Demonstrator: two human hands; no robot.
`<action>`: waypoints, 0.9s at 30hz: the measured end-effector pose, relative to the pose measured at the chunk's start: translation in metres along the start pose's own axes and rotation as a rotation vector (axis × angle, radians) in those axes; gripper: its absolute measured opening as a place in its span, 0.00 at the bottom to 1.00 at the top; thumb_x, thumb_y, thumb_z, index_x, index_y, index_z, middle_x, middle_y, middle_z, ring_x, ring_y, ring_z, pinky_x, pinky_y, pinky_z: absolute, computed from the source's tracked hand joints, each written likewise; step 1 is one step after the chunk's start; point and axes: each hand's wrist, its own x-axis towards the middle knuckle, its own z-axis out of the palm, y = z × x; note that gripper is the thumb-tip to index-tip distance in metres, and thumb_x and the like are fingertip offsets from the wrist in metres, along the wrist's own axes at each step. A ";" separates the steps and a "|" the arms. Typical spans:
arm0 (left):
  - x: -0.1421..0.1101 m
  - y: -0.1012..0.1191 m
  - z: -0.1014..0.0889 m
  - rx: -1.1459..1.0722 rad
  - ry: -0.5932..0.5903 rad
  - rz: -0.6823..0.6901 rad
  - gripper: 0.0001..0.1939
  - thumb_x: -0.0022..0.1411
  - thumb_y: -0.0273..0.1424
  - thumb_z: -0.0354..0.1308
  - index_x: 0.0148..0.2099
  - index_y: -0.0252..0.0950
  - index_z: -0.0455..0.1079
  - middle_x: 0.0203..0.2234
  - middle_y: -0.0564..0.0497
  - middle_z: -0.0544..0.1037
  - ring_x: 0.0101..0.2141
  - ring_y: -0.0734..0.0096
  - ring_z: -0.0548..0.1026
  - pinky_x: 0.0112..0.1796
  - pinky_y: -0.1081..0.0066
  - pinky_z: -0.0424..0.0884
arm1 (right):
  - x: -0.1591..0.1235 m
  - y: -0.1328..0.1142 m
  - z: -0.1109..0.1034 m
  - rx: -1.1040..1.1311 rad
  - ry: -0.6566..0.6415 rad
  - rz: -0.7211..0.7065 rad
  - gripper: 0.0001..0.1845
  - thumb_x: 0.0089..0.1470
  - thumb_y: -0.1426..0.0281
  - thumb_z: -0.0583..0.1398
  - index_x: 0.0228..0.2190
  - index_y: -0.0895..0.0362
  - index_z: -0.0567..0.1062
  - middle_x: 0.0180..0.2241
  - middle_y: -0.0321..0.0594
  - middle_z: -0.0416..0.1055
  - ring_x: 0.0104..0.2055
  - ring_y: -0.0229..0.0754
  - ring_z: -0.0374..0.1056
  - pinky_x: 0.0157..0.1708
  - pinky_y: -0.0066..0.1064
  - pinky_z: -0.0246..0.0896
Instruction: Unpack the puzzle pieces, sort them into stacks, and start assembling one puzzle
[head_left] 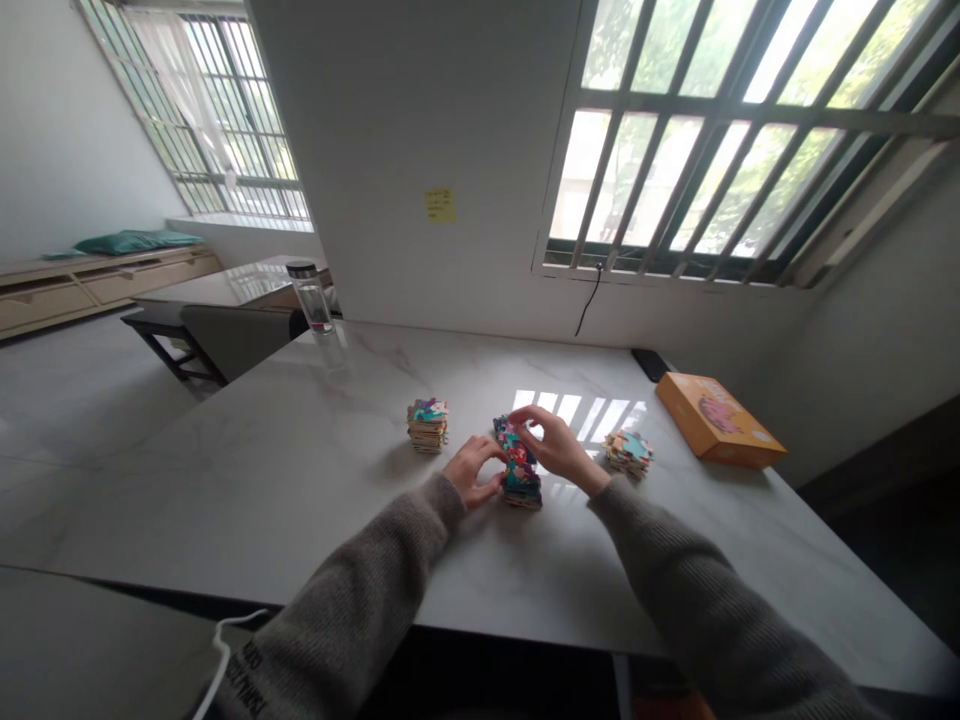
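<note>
Left hand (471,472) and right hand (556,448) narrowly grip a leaning, bright jigsaw-piece stack (521,485).

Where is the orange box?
In the head view, the orange box lies on the right side of the marble table, just beyond the small pile of puzzle pieces.

Daylight entered through the barred window (697,130) at upper right and the second window (202,110) at upper left, their panes overexposed to near white. Bright glare (577,412), striped by the bars, lay on the table (247,470) at centre. Soft shadows fell beneath the left hand (471,470) and right hand (559,448); the lower corners were dim. Wide-angle distortion tilted the wall (390,150) and window frames toward the edges, and fine detail appeared slightly soft throughout.
</note>
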 end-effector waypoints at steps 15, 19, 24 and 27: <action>0.005 0.007 -0.002 -0.083 0.076 0.136 0.10 0.59 0.36 0.66 0.40 0.38 0.71 0.44 0.44 0.78 0.45 0.58 0.74 0.49 0.57 0.70 | -0.066 -0.012 -0.008 0.053 0.052 0.030 0.12 0.62 0.68 0.58 0.47 0.51 0.74 0.46 0.46 0.72 0.49 0.48 0.69 0.47 0.42 0.68; 0.008 0.021 -0.025 0.011 0.193 0.171 0.08 0.60 0.32 0.64 0.42 0.38 0.71 0.43 0.45 0.78 0.45 0.60 0.75 0.48 0.58 0.70 | -0.068 -0.012 -0.009 0.043 0.116 0.038 0.16 0.63 0.69 0.56 0.52 0.52 0.70 0.46 0.46 0.71 0.47 0.48 0.69 0.45 0.42 0.69; 0.005 0.014 -0.072 0.224 0.462 0.141 0.13 0.57 0.27 0.61 0.46 0.39 0.74 0.43 0.46 0.75 0.45 0.59 0.73 0.51 0.57 0.69 | -0.069 -0.008 -0.007 0.021 0.139 0.076 0.15 0.63 0.70 0.56 0.51 0.52 0.70 0.43 0.45 0.71 0.41 0.45 0.69 0.44 0.41 0.69; -0.003 -0.012 -0.099 0.339 0.538 0.037 0.10 0.57 0.27 0.60 0.43 0.40 0.76 0.43 0.47 0.75 0.44 0.59 0.73 0.50 0.57 0.70 | -0.070 -0.007 -0.006 0.020 0.129 0.077 0.15 0.63 0.71 0.55 0.51 0.53 0.70 0.41 0.44 0.71 0.40 0.44 0.69 0.43 0.39 0.68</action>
